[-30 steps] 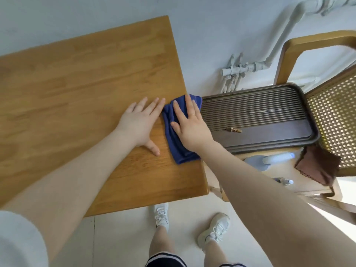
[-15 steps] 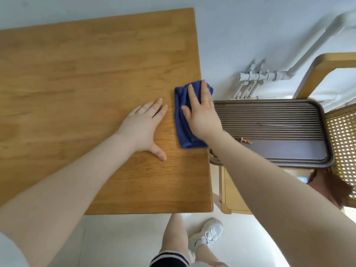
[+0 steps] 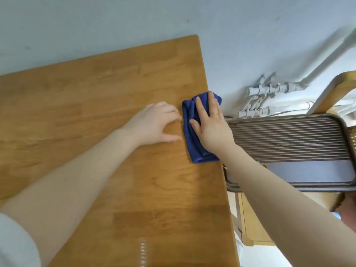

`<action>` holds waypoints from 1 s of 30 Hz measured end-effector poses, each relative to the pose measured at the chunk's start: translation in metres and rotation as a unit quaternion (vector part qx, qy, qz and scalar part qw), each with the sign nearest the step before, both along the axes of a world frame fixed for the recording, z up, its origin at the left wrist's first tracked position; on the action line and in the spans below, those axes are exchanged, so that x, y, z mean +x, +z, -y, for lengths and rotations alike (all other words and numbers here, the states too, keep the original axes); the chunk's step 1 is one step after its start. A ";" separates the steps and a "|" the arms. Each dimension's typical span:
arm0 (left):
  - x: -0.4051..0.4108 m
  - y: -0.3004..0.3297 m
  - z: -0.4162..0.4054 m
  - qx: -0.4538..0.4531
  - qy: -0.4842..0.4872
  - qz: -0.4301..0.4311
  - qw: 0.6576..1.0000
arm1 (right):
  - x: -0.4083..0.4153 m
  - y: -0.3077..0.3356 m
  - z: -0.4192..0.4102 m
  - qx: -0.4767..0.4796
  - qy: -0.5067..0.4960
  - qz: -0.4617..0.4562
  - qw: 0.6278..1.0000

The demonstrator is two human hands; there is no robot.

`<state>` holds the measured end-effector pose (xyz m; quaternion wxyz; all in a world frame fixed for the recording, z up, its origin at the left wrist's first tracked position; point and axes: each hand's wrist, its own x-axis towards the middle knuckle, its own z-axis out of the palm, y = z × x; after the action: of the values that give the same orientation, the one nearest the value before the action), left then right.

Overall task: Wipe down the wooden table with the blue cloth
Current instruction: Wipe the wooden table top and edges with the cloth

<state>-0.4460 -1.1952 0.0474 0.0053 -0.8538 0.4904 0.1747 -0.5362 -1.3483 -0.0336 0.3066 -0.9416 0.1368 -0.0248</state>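
- Head view: a wooden table (image 3: 96, 112) was seen from above, set against a pale blue wall (image 3: 134, 20).
- A folded blue cloth (image 3: 192, 135) was laid flat on the table's right edge, its far corner reaching slightly past that edge.
- The right hand (image 3: 211, 132) was pressed flat on the cloth with fingers straight and spread; nothing was gripped. A ring (image 3: 215, 113) was worn on one finger.
- The left hand (image 3: 154, 124) was rested on the bare tabletop just beside the cloth, fingers somewhat bent at the tips and the thumb extended; nothing was held.
- A dark brown slatted tray (image 3: 289, 143) was placed on a lower wooden surface (image 3: 250, 224) just beside the table's right edge.
- White pipes with valves (image 3: 269, 89) were fixed along the wall beyond the tray.
- A wooden chair frame (image 3: 335, 89) was partly shown at the far right.
- A white sleeve (image 3: 13, 243) was visible at the lower left corner.
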 end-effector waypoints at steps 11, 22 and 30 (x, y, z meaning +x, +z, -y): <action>0.087 0.003 0.030 0.082 0.060 0.026 0.994 | 0.036 0.013 0.011 0.015 -0.006 -0.064 0.998; 0.118 -0.018 0.064 0.193 0.033 0.093 0.976 | 0.146 0.000 0.052 -0.004 -0.004 -0.037 0.999; 0.128 -0.024 0.055 0.129 0.056 -0.012 0.990 | 0.149 0.004 0.054 0.015 -0.014 -0.039 0.999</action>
<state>-0.3180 -1.2500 0.0230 0.0993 -0.8699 0.4151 0.2469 -0.3873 -1.4027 -0.0294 0.3150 -0.9351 0.1621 0.0103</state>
